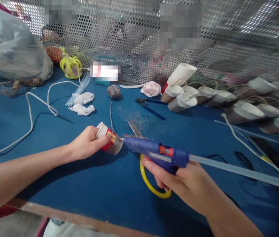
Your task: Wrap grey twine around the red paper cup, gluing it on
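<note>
My left hand (88, 144) grips a red and white paper cup (103, 131), tilted on its side above the table. Grey yarn wraps the cup's base end, and a strand runs back to a grey yarn ball (114, 92). My right hand (176, 179) is closed around the handle of a blue hot glue gun (151, 149), whose metal nozzle points left at the cup's wrapped end. From the gun's rear sticks out a long translucent glue stick (238, 171). Yellow-handled scissors (151, 189) lie beneath the gun, partly hidden by it and my right hand.
Several yarn-wrapped cups with twine handles (183, 101) stand at the right, by stacked white cups (182, 74). Blue-handled pliers (151, 108), a pale fabric rose (151, 89) and white scraps (82, 109) lie behind. A white cable (32, 115) crosses the left. Perforated metal screen (134, 39) borders the back.
</note>
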`<state>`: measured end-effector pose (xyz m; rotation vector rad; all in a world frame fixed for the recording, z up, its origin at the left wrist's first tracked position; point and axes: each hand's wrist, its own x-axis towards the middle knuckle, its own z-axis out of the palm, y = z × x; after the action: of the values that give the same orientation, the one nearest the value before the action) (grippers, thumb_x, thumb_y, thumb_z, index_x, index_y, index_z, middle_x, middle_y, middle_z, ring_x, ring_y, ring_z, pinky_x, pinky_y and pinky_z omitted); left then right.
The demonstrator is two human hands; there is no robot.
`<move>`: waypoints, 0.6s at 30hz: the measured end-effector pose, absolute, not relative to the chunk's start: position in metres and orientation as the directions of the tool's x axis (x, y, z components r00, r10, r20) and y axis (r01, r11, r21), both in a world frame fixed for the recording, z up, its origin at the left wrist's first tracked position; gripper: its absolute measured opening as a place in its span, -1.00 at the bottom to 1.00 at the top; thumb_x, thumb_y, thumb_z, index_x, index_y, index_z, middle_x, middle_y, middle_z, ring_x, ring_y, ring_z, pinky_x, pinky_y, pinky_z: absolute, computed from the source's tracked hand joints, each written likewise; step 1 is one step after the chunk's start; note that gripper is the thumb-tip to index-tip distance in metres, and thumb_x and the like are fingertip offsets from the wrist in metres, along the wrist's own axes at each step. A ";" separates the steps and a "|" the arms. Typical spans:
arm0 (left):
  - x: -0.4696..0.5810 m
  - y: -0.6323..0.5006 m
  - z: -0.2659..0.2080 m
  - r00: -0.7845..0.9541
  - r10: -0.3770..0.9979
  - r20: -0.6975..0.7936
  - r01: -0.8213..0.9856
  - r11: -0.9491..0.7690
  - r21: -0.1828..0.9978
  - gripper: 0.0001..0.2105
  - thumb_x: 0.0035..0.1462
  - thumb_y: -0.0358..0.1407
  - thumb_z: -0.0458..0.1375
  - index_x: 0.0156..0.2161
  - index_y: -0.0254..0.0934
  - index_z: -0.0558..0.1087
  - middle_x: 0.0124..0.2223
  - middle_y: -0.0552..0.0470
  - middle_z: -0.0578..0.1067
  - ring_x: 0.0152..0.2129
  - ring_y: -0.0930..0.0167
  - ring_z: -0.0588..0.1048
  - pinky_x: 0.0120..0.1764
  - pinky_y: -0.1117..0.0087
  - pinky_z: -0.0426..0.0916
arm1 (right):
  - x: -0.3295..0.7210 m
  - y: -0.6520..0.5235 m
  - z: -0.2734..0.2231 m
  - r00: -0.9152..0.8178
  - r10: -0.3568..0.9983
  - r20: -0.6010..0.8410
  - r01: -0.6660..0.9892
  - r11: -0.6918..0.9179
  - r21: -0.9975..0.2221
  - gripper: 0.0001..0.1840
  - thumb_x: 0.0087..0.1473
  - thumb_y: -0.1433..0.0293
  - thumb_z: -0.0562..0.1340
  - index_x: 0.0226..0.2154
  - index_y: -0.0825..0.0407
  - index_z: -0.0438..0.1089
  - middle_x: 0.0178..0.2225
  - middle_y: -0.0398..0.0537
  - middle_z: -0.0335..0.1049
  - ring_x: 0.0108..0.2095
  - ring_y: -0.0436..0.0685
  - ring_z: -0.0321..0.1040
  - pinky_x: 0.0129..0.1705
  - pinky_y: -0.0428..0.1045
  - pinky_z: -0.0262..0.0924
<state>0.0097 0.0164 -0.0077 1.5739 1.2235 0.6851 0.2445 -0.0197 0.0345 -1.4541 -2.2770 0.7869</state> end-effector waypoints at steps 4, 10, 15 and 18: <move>0.011 0.015 -0.007 0.312 0.942 -0.125 0.365 0.002 0.931 -0.70 0.01 -0.18 0.00 -0.55 -0.39 0.36 -0.65 0.12 0.28 -0.68 0.54 0.20 -0.63 0.55 0.09 | 0.243 -0.019 0.029 -0.473 0.879 0.052 0.731 0.425 -0.533 -0.61 0.05 0.19 0.05 -0.70 -0.01 0.21 -0.78 -0.23 0.20 -0.74 -0.04 0.17 -0.64 -0.11 0.12; 0.011 0.015 -0.005 0.316 0.939 -0.138 0.335 0.026 0.942 -0.70 0.01 -0.19 0.02 -0.50 -0.42 0.43 -0.61 0.06 0.42 -0.64 0.48 0.35 -0.58 0.54 0.22 | 0.243 -0.026 0.028 -0.431 0.902 0.033 0.779 0.391 -0.490 -0.69 0.04 0.17 0.06 -0.54 -0.02 0.35 -0.76 -0.22 0.23 -0.72 0.01 0.23 -0.63 -0.09 0.17; 0.012 0.016 -0.004 0.346 0.924 -0.164 0.302 0.056 0.952 -0.71 0.02 -0.22 0.02 -0.45 -0.42 0.46 -0.54 0.01 0.50 -0.57 0.44 0.43 -0.50 0.52 0.30 | 0.240 -0.028 0.031 -0.454 0.887 0.076 0.780 0.438 -0.447 -0.74 0.03 0.20 0.08 -0.47 -0.03 0.38 -0.63 -0.14 0.36 -0.52 0.10 0.36 -0.51 -0.06 0.26; 0.012 0.016 -0.004 0.338 0.927 -0.162 0.301 0.057 0.952 -0.71 0.02 -0.22 0.01 -0.45 -0.43 0.47 -0.53 0.00 0.51 -0.56 0.43 0.44 -0.48 0.51 0.31 | 0.239 -0.028 0.032 -0.435 0.893 0.113 0.789 0.439 -0.430 -0.78 0.01 0.23 0.11 -0.49 -0.02 0.37 -0.59 -0.13 0.38 -0.51 0.09 0.37 -0.49 -0.07 0.26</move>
<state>0.0117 0.0162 -0.0036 1.4799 1.1789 0.7006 0.2388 -0.0280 0.0316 -1.4411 -2.3720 0.4517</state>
